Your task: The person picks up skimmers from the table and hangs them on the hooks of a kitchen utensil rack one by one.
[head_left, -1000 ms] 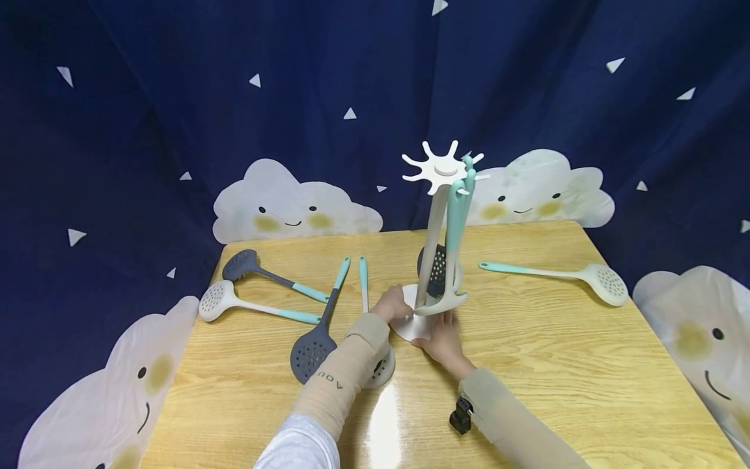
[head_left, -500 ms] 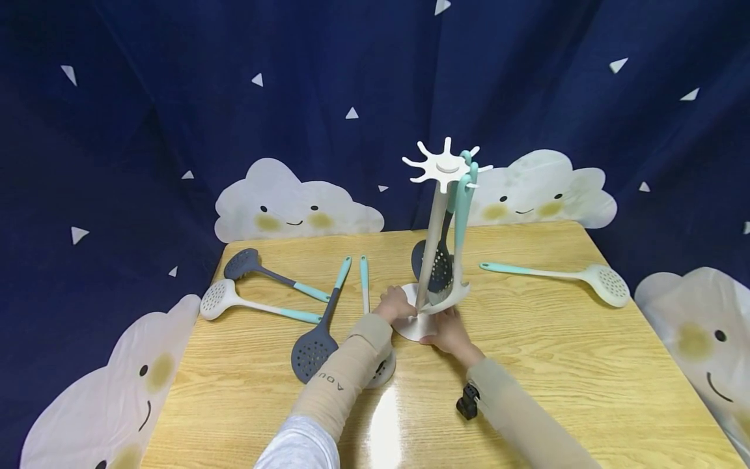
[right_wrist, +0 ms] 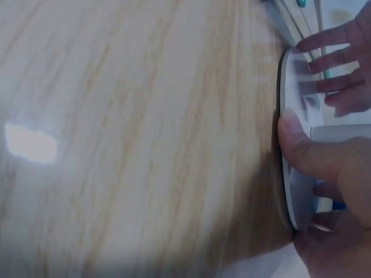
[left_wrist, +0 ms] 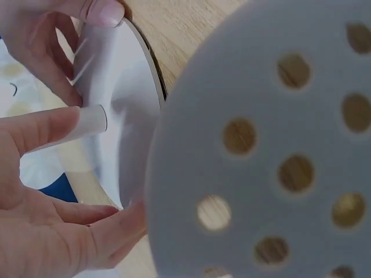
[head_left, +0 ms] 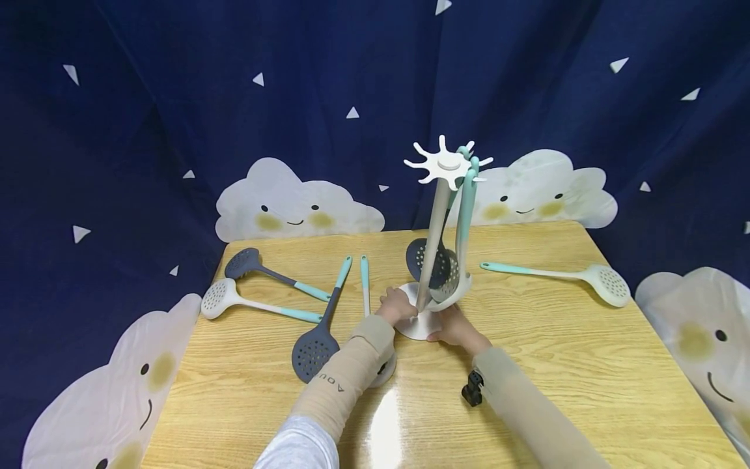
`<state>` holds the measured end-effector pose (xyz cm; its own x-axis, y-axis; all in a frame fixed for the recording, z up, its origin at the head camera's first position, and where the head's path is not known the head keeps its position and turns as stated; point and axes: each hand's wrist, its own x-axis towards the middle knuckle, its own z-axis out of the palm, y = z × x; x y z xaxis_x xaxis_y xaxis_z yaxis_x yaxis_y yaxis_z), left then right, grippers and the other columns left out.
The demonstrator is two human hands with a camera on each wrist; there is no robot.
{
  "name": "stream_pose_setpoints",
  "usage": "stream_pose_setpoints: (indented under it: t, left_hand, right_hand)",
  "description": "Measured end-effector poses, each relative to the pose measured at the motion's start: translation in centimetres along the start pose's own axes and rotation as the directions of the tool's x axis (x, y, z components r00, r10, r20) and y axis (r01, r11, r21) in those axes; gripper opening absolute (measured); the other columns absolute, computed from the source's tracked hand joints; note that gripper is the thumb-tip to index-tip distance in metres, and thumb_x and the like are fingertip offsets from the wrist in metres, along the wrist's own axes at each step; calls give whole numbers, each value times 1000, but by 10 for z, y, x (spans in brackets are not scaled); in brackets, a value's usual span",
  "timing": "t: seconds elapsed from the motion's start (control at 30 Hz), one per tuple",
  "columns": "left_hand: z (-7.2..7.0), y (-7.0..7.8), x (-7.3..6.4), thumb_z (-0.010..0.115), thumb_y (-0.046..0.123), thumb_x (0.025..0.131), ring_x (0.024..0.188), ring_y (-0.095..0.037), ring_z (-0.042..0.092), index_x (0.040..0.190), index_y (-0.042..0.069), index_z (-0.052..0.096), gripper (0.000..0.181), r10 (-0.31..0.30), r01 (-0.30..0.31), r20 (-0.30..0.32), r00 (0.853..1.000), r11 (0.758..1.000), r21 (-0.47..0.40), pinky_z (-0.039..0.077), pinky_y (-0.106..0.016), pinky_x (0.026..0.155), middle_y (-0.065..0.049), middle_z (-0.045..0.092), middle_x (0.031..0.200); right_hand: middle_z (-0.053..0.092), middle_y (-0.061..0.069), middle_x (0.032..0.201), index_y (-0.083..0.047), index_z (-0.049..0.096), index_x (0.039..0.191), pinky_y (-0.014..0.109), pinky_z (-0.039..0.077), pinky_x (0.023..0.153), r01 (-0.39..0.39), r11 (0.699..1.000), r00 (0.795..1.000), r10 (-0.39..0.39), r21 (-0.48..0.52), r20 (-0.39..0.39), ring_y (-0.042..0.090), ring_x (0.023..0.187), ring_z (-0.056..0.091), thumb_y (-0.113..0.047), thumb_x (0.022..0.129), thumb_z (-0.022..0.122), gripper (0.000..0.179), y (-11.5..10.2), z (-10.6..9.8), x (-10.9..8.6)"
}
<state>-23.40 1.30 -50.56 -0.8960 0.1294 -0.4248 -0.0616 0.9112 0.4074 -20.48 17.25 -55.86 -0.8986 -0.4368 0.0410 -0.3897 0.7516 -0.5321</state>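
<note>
A white utensil stand (head_left: pixel 436 228) with a ring of hooks stands near the table's middle. From its right side hang utensils with turquoise handles, among them a dark skimmer (head_left: pixel 417 257), a pale perforated skimmer (head_left: pixel 450 279) and a pale utensil (head_left: pixel 465 212) in front. My left hand (head_left: pixel 397 306) grips the left of the round base (head_left: pixel 417 331); in the left wrist view its thumb lies against the pole (left_wrist: pixel 90 120), its fingers at the rim. On the near right rim, my right hand (head_left: pixel 458 327) pinches the base, thumb (right_wrist: pixel 294 132) on the edge.
Loose on the wooden table lie a dark skimmer (head_left: pixel 241 262), a white skimmer (head_left: pixel 217 298) and a dark slotted turner (head_left: pixel 313 355). Another pale skimmer (left_wrist: pixel 261 202) lies partly under my left forearm. At the right lies a white skimmer (head_left: pixel 609 285).
The stand has turned counterclockwise as seen from above, its hung utensils swinging rightward and back. My right hand has shifted slightly right with the base rim; my left hand has barely moved.
</note>
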Motion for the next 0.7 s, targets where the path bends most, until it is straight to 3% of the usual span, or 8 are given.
stream_pose_setpoints:
  t: [0.17, 0.43, 0.7]
  left_hand:
    - [5, 0, 7, 62, 26, 80, 95, -32, 44, 104, -3, 56, 38, -22, 21, 21, 1000, 999, 41, 39, -38, 82, -19, 44, 107]
    - [4, 4, -1, 62, 21, 80, 101, -38, 43, 108, -6, 54, 39, -70, 71, 26, 997, 997, -24, 45, -42, 78, -24, 38, 113]
    - [6, 8, -2, 61, 22, 81, 99, -37, 44, 110, -8, 53, 43, -86, 86, 20, 996, 996, 13, 45, -41, 78, -24, 39, 111]
  right_hand:
    - [26, 35, 138, 18, 22, 134, 54, 19, 105, -5, 1000, 999, 4, 28, 36, 47, 128, 26, -19, 60, 82, 102, 1, -5, 1]
    - [22, 33, 141, 15, 21, 136, 51, 18, 107, -55, 997, 992, 49, 52, 120, 45, 130, 22, -14, 63, 80, 98, 1, -10, 5]
    - [12, 30, 145, 10, 15, 140, 52, 11, 108, -75, 987, 982, 48, 143, 181, 46, 133, 13, -9, 62, 79, 103, 8, -13, 9]
